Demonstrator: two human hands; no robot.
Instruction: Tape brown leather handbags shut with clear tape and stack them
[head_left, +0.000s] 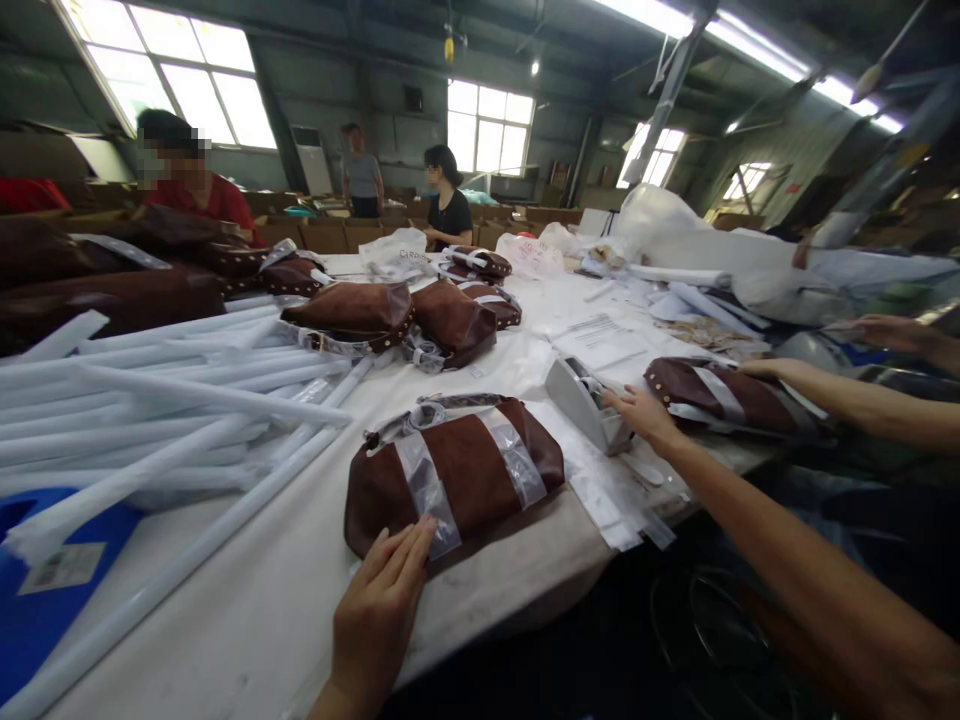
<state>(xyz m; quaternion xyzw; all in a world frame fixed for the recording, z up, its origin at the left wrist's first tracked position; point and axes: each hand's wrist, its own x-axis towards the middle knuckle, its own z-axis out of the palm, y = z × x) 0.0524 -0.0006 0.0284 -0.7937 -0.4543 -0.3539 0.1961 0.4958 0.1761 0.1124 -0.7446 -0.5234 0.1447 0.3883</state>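
Note:
A brown handbag [472, 470] lies in front of me on the table, with two clear plastic strips across its body and its wrapped handle toward the far side. My left hand [386, 580] rests fingers outstretched on the near edge of the bag, over the end of the left plastic strip [429, 490]. To the right of the bag stands a grey-white tape dispenser [581, 405]. My right hand [643, 415] reaches to the dispenser's right side, its fingers extended at the roll; I see nothing held in it.
White paper-wrapped rolls [187, 400] are heaped at left above a blue bin [67, 580]. More brown handbags [352, 310] lie farther back. At right, a co-worker's hands [780, 375] are at another strapped bag [720, 395]. Several people stand beyond the table [247, 600].

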